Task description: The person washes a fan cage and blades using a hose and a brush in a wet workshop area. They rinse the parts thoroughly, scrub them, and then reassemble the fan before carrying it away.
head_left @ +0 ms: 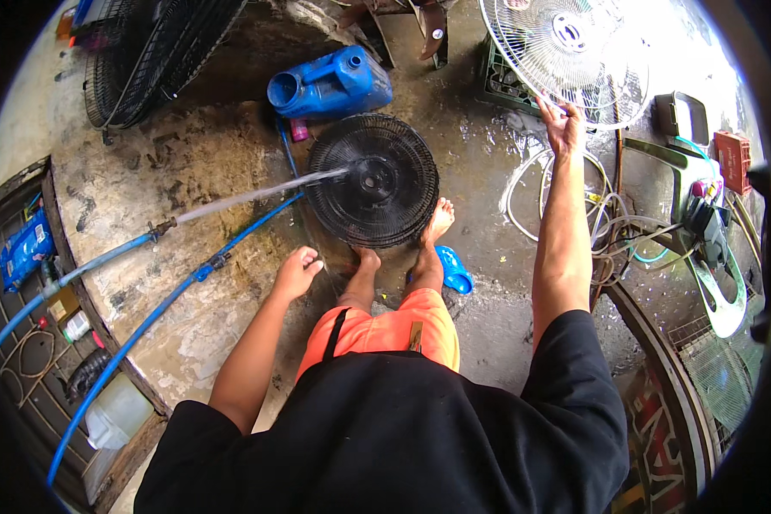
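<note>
My right hand (565, 133) reaches far forward, its fingers closed on the near rim of a white fan guard (535, 60), a round wire grille. My left hand (296, 274) hangs in the air left of my knees, fingers loosely curled and a little apart, with nothing visible in it. A round black fan guard (373, 210) rests at my bare feet, partly covering them. From a blue hose (103, 267) with a brass-coloured valve, a jet of water (257, 190) strikes the black guard near its middle.
A blue jug (330, 84) lies beyond the black guard. More black fan guards (133, 64) lean at the far left. A dark crate (510, 81) stands under the white guard. Loose pale hose (527, 193), a green fan stand (720, 291) and a blue slipper (456, 270) lie on the wet floor.
</note>
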`<state>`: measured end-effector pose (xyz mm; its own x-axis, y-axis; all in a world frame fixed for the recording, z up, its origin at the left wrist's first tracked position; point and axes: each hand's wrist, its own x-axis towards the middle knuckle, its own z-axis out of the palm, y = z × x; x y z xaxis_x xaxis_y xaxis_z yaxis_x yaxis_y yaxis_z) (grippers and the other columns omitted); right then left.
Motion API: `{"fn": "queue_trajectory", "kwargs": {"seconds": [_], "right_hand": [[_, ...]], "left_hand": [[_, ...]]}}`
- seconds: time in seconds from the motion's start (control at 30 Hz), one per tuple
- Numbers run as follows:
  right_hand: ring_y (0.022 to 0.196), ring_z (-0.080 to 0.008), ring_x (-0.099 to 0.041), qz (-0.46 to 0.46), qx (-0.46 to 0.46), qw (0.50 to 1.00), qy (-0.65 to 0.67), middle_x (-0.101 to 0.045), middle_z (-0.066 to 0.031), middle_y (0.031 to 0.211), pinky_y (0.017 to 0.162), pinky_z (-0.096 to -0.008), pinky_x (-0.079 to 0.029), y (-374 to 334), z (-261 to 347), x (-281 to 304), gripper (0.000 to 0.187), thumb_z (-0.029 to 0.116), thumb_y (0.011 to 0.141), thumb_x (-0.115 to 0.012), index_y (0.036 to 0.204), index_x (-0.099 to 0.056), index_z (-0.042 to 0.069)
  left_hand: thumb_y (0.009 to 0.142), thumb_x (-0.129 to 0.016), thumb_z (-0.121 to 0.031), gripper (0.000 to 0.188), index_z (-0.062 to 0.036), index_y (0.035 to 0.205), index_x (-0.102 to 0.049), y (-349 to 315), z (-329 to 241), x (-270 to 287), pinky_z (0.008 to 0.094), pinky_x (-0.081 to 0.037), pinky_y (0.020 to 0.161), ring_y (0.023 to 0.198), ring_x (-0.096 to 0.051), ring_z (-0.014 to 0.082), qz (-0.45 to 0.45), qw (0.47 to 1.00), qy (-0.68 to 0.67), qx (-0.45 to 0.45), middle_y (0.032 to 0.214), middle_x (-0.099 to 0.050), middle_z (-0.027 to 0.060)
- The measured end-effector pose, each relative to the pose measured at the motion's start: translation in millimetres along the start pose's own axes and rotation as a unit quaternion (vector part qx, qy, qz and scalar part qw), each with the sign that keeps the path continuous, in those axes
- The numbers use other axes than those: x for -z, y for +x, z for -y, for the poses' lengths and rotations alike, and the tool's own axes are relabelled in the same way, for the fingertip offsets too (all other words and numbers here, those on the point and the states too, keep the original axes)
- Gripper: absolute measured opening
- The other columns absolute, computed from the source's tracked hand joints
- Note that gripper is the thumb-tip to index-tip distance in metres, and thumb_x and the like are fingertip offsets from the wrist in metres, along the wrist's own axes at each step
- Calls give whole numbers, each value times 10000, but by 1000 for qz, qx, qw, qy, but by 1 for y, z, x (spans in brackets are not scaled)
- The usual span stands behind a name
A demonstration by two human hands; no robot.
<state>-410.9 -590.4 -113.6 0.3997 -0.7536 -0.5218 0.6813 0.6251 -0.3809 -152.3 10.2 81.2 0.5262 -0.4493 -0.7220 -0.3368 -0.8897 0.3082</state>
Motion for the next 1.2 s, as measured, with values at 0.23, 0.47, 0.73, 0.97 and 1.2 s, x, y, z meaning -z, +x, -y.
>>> {"fn": "queue_trajectory", "kwargs": {"seconds": [0.23, 0.47, 0.73, 0.97, 1.2], "right_hand": [[1271, -522, -456, -54, 9, 998, -12, -365, -390, 1390, 1077, -603, -439, 14, 0, 0, 619, -29, 817, -495, 1359, -229, -166], [1236, -537, -461, -88, 51, 995, -20, -380, -265, 1323, 995, -650, -485, 7, -10, -9, 531, -21, 788, -551, 1256, -302, -42], [1201, -518, -508, -118, 66, 991, 17, -441, -255, 1364, 1021, -650, -469, -2, -4, -27, 659, 3, 797, -531, 1387, -251, -83], [1032, -484, -597, -179, 99, 979, -22, -494, -239, 1173, 845, -660, -567, -36, -11, -17, 633, -91, 792, -472, 1384, -266, -1], [1190, -536, -490, -147, 55, 988, -4, -380, -222, 1338, 973, -686, -478, -46, -9, -22, 706, -1, 756, -561, 1375, -224, -31]], "left_hand": [[882, -711, -174, 280, -3, 1085, -622, 35, -13, 9, 368, -525, 853, 933, -655, 245, -49, 998, -27, -31, 1036, -667, 147], [860, -726, -158, 263, -6, 1051, -629, 35, 5, -5, 380, -526, 838, 915, -662, 273, -26, 999, -25, -21, 998, -666, 155], [866, -714, -136, 242, 0, 1051, -639, 30, 10, -14, 344, -527, 824, 880, -656, 218, -26, 1000, -11, -8, 961, -684, 118], [855, -727, -165, 259, -7, 1044, -649, 26, 8, -17, 374, -531, 830, 903, -672, 259, -10, 1000, -14, 3, 984, -683, 152], [858, -724, -172, 262, -9, 1049, -649, 28, 1, -26, 370, -534, 826, 899, -676, 252, 11, 1000, -23, 3, 976, -689, 142]]}}
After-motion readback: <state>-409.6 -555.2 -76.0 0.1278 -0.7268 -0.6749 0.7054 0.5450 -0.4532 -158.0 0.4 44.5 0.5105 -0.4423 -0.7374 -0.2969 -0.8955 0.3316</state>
